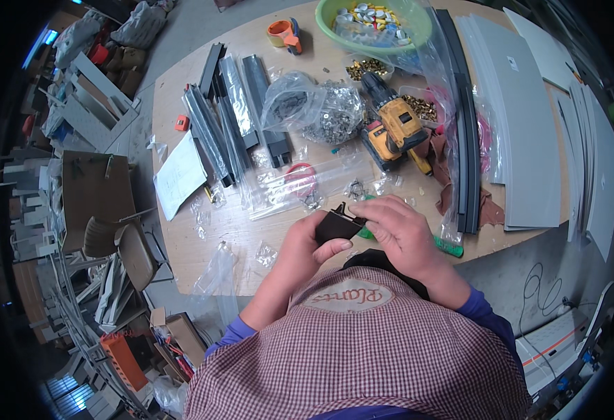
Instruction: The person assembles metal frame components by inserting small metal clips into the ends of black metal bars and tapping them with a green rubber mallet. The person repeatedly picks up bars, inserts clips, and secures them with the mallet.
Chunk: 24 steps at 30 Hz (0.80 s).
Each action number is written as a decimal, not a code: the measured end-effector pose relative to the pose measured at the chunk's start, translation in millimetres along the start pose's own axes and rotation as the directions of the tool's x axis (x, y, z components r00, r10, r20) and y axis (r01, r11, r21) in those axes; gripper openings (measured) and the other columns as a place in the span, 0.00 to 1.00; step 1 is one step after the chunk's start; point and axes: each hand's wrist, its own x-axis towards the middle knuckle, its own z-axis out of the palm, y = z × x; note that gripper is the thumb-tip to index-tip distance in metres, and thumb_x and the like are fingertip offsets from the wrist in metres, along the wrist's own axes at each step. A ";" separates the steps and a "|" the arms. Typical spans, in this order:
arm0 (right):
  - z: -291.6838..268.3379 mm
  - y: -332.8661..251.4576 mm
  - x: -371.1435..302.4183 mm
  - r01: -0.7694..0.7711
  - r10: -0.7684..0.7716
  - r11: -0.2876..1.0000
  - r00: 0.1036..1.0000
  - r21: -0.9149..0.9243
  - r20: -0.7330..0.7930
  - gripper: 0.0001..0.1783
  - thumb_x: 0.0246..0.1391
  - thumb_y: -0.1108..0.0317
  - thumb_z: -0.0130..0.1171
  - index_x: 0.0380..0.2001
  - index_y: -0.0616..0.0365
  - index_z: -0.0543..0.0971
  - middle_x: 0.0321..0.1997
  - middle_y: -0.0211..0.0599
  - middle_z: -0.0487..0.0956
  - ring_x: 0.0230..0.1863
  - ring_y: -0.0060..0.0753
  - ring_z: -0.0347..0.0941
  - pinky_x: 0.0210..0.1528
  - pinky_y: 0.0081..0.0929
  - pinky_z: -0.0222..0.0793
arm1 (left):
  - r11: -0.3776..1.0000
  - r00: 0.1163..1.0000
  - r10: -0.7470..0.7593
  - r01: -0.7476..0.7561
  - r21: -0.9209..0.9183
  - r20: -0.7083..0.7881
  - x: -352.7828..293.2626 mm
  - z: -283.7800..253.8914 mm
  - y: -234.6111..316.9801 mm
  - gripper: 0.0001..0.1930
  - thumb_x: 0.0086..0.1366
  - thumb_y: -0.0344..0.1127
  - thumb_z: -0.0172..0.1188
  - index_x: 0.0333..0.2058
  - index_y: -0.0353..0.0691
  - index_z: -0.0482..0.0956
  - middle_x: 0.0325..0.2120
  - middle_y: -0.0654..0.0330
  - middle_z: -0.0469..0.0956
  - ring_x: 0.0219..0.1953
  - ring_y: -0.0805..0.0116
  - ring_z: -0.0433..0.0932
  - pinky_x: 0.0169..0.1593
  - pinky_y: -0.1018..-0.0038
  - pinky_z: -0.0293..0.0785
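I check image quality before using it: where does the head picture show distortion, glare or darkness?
Head view: the table bows at its left edge; light glints off the clear plastic wrap; corners fall to black; the black part in the left hand shows little surface detail.

- Workshop, assembly sort.
- Yellow cordless drill (pixel 396 124) on the wooden counter (pixel 181 252), upper centre of frame.
- Beside it: bag of small metal parts (pixel 338 115).
- Dark strips (pixel 258 98), some film-wrapped, left of that.
- Flat grey panels (pixel 492 119) stacked, upper right.
- Bare grey floor (pixel 193 24), stacked boards (pixel 104 101) far left.
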 end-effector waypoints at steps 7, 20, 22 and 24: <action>-6.8 5.7 0.4 -0.020 0.014 0.995 0.998 0.099 0.066 0.16 0.51 0.78 0.63 0.45 0.59 0.82 0.47 0.40 0.82 0.50 0.41 0.79 0.51 0.33 0.75 | 0.991 0.999 0.037 -0.035 -0.127 0.012 0.2 -1.6 -2.5 0.23 0.55 0.45 0.73 0.38 0.32 0.75 0.27 0.56 0.78 0.30 0.69 0.74 0.37 0.71 0.73; -9.7 -1.5 2.0 0.083 -0.083 0.996 0.997 -0.021 0.004 0.14 0.44 0.80 0.65 0.38 0.60 0.82 0.46 0.39 0.82 0.45 0.42 0.78 0.47 0.33 0.75 | 0.950 0.977 0.185 -0.150 0.273 -0.104 -3.9 -1.6 7.8 0.24 0.51 0.45 0.74 0.38 0.34 0.75 0.29 0.51 0.78 0.30 0.51 0.79 0.35 0.65 0.75; -7.9 -4.0 1.8 0.112 -0.113 0.993 0.993 -0.048 -0.017 0.15 0.44 0.80 0.65 0.39 0.60 0.82 0.46 0.38 0.82 0.45 0.42 0.78 0.47 0.34 0.75 | 0.919 0.962 0.240 -0.182 0.350 -0.130 -3.6 -0.9 9.7 0.24 0.51 0.45 0.74 0.38 0.35 0.75 0.29 0.51 0.78 0.31 0.50 0.79 0.34 0.64 0.75; -5.6 -5.6 1.4 0.118 -0.121 0.991 0.992 -0.064 -0.046 0.16 0.43 0.80 0.65 0.40 0.59 0.83 0.45 0.38 0.82 0.45 0.42 0.77 0.46 0.34 0.75 | 0.904 0.960 0.247 -0.180 0.387 -0.130 -3.1 -0.3 10.9 0.25 0.50 0.45 0.74 0.39 0.36 0.75 0.30 0.52 0.78 0.31 0.50 0.80 0.34 0.64 0.76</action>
